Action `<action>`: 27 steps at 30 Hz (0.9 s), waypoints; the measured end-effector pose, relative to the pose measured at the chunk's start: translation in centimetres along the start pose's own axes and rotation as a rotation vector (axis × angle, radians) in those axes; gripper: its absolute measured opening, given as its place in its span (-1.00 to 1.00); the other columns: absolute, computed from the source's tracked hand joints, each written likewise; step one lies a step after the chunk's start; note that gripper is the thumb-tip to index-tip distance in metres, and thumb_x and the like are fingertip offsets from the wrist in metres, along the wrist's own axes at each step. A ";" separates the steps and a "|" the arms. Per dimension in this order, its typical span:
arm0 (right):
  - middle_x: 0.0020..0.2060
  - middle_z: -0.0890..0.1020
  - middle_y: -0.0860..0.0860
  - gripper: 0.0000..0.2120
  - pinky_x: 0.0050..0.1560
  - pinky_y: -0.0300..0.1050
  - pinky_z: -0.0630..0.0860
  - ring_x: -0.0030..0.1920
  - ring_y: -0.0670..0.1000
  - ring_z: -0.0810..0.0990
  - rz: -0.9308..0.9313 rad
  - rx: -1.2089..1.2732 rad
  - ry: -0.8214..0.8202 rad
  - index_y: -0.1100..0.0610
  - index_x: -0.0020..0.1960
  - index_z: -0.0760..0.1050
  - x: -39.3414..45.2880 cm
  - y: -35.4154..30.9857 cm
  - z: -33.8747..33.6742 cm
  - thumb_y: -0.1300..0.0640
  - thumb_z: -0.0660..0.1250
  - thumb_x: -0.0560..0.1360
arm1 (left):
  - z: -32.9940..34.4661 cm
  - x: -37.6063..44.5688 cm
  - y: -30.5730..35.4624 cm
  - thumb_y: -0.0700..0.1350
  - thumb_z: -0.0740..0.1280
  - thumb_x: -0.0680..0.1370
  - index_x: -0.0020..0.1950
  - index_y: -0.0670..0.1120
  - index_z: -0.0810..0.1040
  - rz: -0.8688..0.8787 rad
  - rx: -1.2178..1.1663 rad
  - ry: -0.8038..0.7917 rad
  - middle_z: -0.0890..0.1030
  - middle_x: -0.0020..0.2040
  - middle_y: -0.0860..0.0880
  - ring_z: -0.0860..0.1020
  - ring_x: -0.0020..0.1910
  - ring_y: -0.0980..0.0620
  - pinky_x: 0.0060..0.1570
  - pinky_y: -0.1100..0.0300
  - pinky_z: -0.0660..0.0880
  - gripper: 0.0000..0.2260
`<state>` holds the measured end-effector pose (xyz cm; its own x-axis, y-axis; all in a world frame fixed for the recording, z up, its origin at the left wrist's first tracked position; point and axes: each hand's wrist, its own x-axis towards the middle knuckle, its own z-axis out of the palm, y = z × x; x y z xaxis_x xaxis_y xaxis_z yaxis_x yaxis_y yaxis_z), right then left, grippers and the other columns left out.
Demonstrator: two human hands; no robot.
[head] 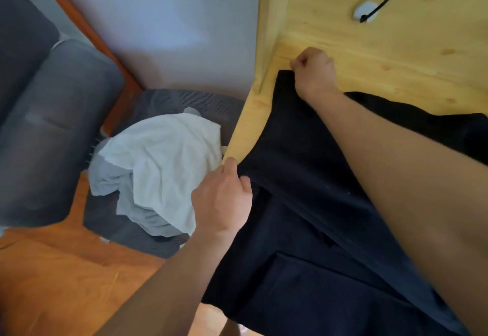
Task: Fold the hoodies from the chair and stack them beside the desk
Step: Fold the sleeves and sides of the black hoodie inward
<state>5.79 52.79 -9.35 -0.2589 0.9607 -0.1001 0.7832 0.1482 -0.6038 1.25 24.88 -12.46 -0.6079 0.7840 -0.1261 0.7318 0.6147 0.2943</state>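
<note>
Slippage worries me: my left hand (pixel 221 198) and right hand (pixel 314 74) each pinch an edge of the dark hoodie (pixel 311 190) on the counter (pixel 396 53); its overhanging half may drag it floorward.

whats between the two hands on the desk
In the head view, a taut edge of the dark hoodie runs from the left hand to the right hand, over the wooden desk.
</note>
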 end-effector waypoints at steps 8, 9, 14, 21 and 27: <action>0.18 0.60 0.02 -0.71 0.28 0.11 0.49 0.22 0.10 0.56 -0.247 -0.141 -0.222 -0.03 0.30 0.54 -1.5 -0.8 0.5 0.05 0.34 0.59 | -1.2 1.3 -0.9 -0.08 0.17 0.67 0.30 -0.01 0.38 0.006 -0.126 -0.045 0.57 -0.25 -0.03 0.55 -0.28 -0.11 -0.24 0.01 0.50 -0.80; 0.12 0.60 0.00 -0.75 0.26 0.10 0.51 0.18 0.09 0.57 -0.241 -0.100 -0.183 -0.05 0.26 0.56 -1.4 -0.9 0.7 0.09 0.34 0.59 | -1.1 1.3 -0.9 -0.08 0.15 0.68 0.32 -0.02 0.38 0.017 -0.110 -0.037 0.56 -0.26 -0.02 0.53 -0.29 -0.11 -0.26 0.04 0.45 -0.78; 0.20 0.61 0.01 -0.75 0.30 0.10 0.46 0.24 0.10 0.55 -0.209 -0.099 -0.111 -0.06 0.27 0.53 -1.0 -0.6 2.3 0.06 0.31 0.61 | -1.2 2.0 -1.1 0.01 0.10 0.71 0.38 -0.02 0.42 -0.039 -0.108 -0.068 0.51 -0.18 0.01 0.47 -0.20 -0.09 -0.18 0.07 0.37 -0.71; 0.63 -0.11 0.02 -0.38 0.56 0.29 -0.11 0.60 0.23 -0.14 -0.097 -0.528 -0.168 -0.15 0.62 -0.04 -8.4 6.1 -5.3 -0.32 -0.06 0.63 | -2.3 2.8 -1.8 0.04 0.13 0.68 0.09 0.01 0.51 -0.071 -0.225 -0.214 0.59 -0.11 0.02 0.56 -0.10 -0.12 -0.10 0.04 0.41 -0.80; 0.62 -0.21 -0.05 -0.32 0.53 0.39 -0.16 0.61 0.19 -0.24 0.061 -0.651 -0.192 -0.21 0.61 -0.26 -15.9 14.3 -6.4 -0.43 -0.22 0.57 | -2.9 3.0 -0.6 0.06 0.09 0.67 -0.07 0.00 0.48 -0.038 -0.153 -0.244 0.58 -0.21 -0.01 0.55 -0.18 -0.11 -0.12 0.02 0.44 -0.74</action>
<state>24.74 41.15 -11.32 -0.2525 0.9220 -0.2934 0.9645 0.2642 0.0003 -1.93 26.65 -10.27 -0.5284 0.7694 -0.3590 0.6437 0.6387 0.4216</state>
